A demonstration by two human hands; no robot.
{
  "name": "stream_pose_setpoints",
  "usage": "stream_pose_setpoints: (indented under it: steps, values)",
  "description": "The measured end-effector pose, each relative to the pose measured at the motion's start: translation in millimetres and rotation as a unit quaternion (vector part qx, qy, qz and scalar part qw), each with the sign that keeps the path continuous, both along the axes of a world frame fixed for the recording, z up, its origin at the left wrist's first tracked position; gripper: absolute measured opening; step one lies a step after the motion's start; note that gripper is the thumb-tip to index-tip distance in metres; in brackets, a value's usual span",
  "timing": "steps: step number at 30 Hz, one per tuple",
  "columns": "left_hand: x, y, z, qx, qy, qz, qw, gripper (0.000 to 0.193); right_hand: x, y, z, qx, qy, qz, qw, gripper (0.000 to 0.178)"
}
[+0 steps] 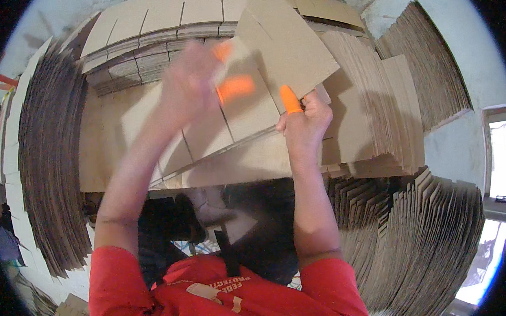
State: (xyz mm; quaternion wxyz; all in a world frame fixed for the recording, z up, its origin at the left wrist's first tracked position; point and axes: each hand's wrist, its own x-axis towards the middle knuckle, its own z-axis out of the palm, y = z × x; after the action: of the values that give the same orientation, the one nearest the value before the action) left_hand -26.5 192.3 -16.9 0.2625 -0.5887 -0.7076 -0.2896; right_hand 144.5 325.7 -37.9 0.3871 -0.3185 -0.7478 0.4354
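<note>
My right hand (pixel 307 119) grips the lower edge of a cardboard panel (pixel 292 45), its thumb in an orange finger cot (pixel 290 99) pressed on the face. The panel stands tilted, with one slit showing near its top. Below it, a longer slotted cardboard strip (pixel 205 135) lies slantwise over the table, its near edge reaching toward my right hand. My left hand (pixel 193 80) is over the strip, smeared by motion, with orange cots on two digits. Whether it holds anything cannot be made out.
Slotted cardboard sheets (pixel 160 19) are stacked at the back of the wooden table (pixel 101 144). A tall stack (pixel 53 153) rises at the left. More cardboard (pixel 397 103) stands at the right, with further bundles (pixel 425 234) below the table edge and against the wall (pixel 424 60).
</note>
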Motion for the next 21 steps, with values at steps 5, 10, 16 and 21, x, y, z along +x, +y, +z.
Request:
stream_pose_setpoints:
  steps: [5, 10, 16, 21]
  values:
    - [-146.6, 46.4, -45.7, -0.071, 0.117, 0.234, 0.963, 0.043, -3.0, -13.0, 19.0, 0.015, -0.039, 0.001, 0.999, 0.020]
    - [-172.5, 56.8, -54.2, -0.204, 0.184, 0.146, 0.950, 0.023, -4.7, -11.0, 13.3, 0.000, 0.015, 0.015, 1.000, 0.026]
    - [-159.2, 50.7, -40.7, -0.123, 0.099, 0.105, 0.982, 0.013, -7.6, -19.1, 29.8, -0.104, -0.003, 0.010, 0.995, 0.013]
    - [-155.1, 47.8, -21.6, -0.017, 0.031, 0.058, 0.998, 0.030, -3.5, -12.5, -3.1, 0.050, 0.017, -0.030, 0.998, 0.021]
